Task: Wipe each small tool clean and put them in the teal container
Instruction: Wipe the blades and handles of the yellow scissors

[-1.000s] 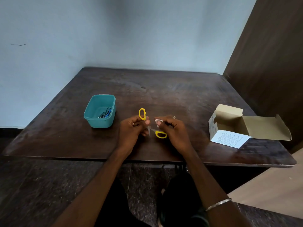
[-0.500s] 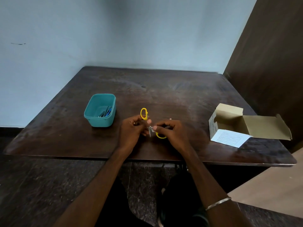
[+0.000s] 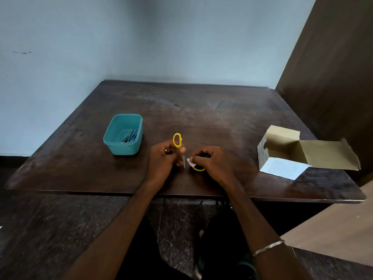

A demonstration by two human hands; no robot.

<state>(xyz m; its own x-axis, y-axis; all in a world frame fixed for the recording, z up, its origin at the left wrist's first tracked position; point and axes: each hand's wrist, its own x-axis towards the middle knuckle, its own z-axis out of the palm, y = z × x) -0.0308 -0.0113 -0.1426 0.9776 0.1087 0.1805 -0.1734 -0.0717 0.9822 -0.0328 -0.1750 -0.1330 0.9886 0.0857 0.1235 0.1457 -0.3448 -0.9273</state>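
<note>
Your left hand grips the scissors over the worktop; your right hand pinches what looks like a wipe. Light, stiff, sharp (hold by the loops).

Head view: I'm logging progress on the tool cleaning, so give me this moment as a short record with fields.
tool in hand: yellow-handled scissors
left hand: grips the scissors
right hand: pinches a small white wipe by the blade
teal container: on the table, some tools already inside
other: open cardboard box
</note>
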